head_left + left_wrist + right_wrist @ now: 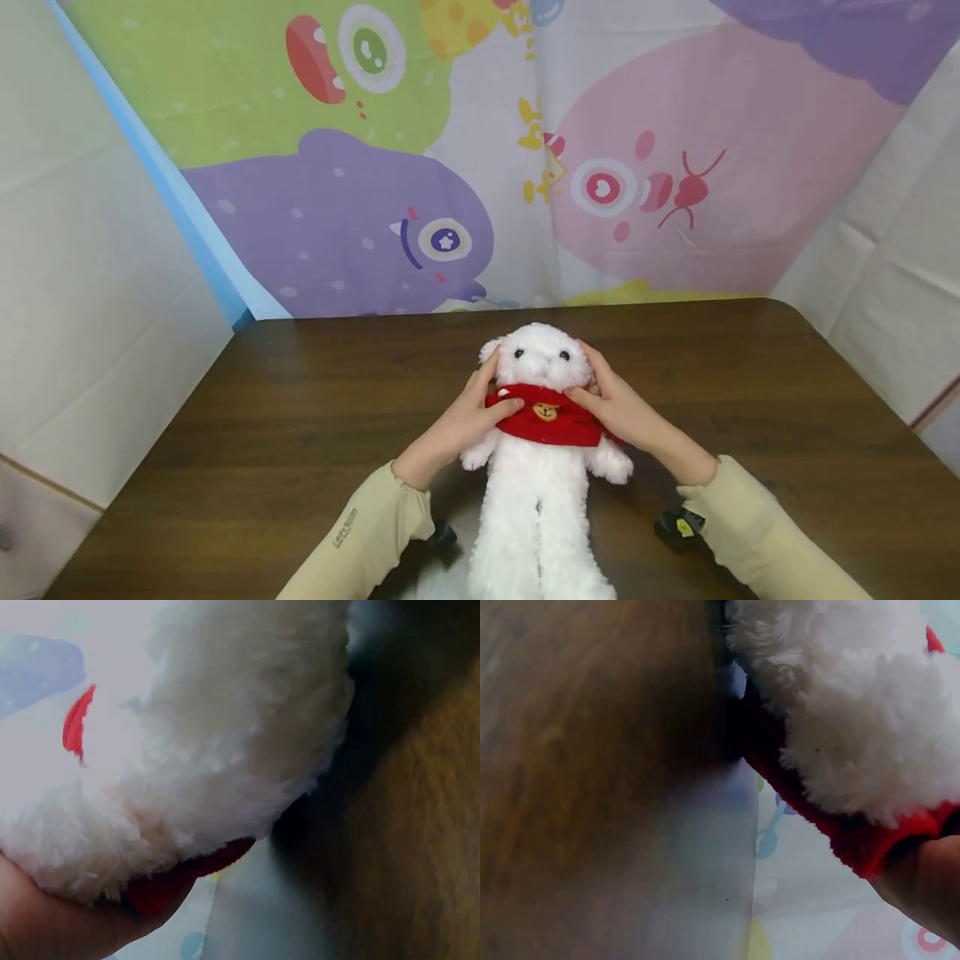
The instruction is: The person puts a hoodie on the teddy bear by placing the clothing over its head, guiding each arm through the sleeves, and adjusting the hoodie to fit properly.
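Note:
A white fluffy teddy bear [536, 492] lies face up with its head toward the back of the table. Round its neck is a red cloth [517, 421] with a small bear-face patch. My left hand [476, 408] grips one side of the head and neck, its thumb over the red cloth. On the other side my right hand [622, 408] does the same, fingers behind the head. The left wrist view shows white fur [225, 735] and part of the left hand [82, 922]. In the right wrist view, the right hand [926, 881] meets the red cloth [862, 840].
A dark brown wooden table [300, 417] lies under the toy. Behind it hangs a cloth backdrop [517, 208] with cartoon creatures, and pale panels [97, 250] stand at the sides. Dark wrist devices [678, 527] sit below the sleeves.

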### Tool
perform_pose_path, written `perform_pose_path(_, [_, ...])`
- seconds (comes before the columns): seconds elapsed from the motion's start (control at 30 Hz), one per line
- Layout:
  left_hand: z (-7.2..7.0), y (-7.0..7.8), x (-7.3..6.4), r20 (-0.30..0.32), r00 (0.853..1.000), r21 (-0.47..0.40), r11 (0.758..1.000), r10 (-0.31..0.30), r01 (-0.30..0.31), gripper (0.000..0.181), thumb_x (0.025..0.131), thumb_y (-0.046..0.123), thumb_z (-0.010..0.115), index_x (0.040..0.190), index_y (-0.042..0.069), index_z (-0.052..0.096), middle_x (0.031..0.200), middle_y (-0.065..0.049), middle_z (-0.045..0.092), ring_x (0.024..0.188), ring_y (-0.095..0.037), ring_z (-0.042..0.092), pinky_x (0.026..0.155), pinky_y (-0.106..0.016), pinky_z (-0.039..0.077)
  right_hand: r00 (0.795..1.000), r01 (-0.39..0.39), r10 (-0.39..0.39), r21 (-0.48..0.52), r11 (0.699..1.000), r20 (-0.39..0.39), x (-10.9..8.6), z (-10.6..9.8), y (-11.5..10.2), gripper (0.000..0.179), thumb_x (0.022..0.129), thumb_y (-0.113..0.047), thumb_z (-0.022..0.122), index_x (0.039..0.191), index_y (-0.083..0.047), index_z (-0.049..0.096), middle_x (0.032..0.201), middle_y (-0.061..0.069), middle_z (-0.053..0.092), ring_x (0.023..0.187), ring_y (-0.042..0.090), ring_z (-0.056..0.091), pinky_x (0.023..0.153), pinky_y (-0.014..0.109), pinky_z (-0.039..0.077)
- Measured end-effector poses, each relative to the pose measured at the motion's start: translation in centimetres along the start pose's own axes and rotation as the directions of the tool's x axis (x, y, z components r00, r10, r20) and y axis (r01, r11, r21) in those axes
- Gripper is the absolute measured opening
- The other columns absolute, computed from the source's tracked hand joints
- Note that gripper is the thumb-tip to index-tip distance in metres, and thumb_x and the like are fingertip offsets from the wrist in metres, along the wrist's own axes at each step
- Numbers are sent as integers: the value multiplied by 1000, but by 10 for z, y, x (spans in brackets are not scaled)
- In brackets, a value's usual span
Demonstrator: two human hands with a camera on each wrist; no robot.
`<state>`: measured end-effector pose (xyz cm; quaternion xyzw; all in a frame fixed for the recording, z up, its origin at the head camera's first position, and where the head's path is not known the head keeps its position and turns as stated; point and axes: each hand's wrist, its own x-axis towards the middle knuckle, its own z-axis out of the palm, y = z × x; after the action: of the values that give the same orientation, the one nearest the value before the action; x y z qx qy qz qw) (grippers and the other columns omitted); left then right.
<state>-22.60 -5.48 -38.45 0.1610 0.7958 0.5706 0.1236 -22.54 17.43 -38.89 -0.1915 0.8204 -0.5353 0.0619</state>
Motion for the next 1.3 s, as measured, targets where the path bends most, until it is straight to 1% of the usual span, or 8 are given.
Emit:
perform_pose_path(0.13, [0,-1,2,-79,997,55,998,-22,26,72,85,23,60,145,15,20,131,-15,42,114,-28,46,88,-39,47,998,-10,4,-95,995,-58,1,0,1,65,91,-16,53,142,-4,16,130,22,36,103,30,49,81,38,50])
perform_pose_path(0.37, [-9,-3,-4,-192,981,224,974,9,35,58,81,30,65,130,10,42,120,-10,53,105,-25,54,81,-37,51,981,3,-59,-291,957,-186,-2,0,-2,57,85,-24,63,130,-3,37,116,15,45,89,22,52,71,29,50])
perform_pose_path(0.53, [-17,-3,-15,-275,954,336,942,117,-18,28,77,26,70,93,11,53,93,-4,52,80,-18,51,64,-28,47,920,73,-235,-452,889,-312,-8,0,-8,31,75,-15,73,97,-6,53,88,7,49,73,17,47,60,23,42])
perform_pose_path(0.63, [-18,0,-23,-272,942,415,907,197,-70,21,76,24,72,74,14,55,73,0,50,63,-15,46,53,-25,42,893,110,-314,-522,846,-321,-11,-1,-12,20,74,-6,72,80,-11,54,74,1,47,64,13,44,55,22,38])
perform_pose_path(0.77, [-17,2,-29,-225,947,442,890,231,-112,11,78,21,72,73,16,62,68,4,54,59,-11,47,50,-22,43,903,136,-329,-542,829,-276,-17,0,-15,18,74,-3,71,78,-12,56,71,-3,50,58,7,43,52,20,41])
perform_pose_path(0.87, [-16,1,-30,-207,957,412,905,205,-105,8,80,20,69,85,14,67,79,3,60,64,-11,51,55,-21,47,921,140,-307,-534,834,-238,-22,1,-16,19,74,-7,73,82,-11,57,75,-3,54,59,6,48,54,20,45])
perform_pose_path(1.07, [-14,-3,-29,-125,979,320,941,159,-112,22,83,19,65,102,8,66,98,-6,67,75,-14,60,64,-21,50,968,81,-197,-547,833,-156,-29,2,-16,17,73,-15,75,82,-14,60,78,-5,56,67,6,52,60,20,48])
perform_pose_path(1.3, [-15,-8,-26,22,986,237,957,167,-167,20,86,21,61,104,14,60,104,0,62,91,-15,57,79,-26,49,995,52,-94,-606,794,-39,-30,-3,-16,12,77,-17,71,86,-13,65,78,-6,61,65,5,52,59,20,46])
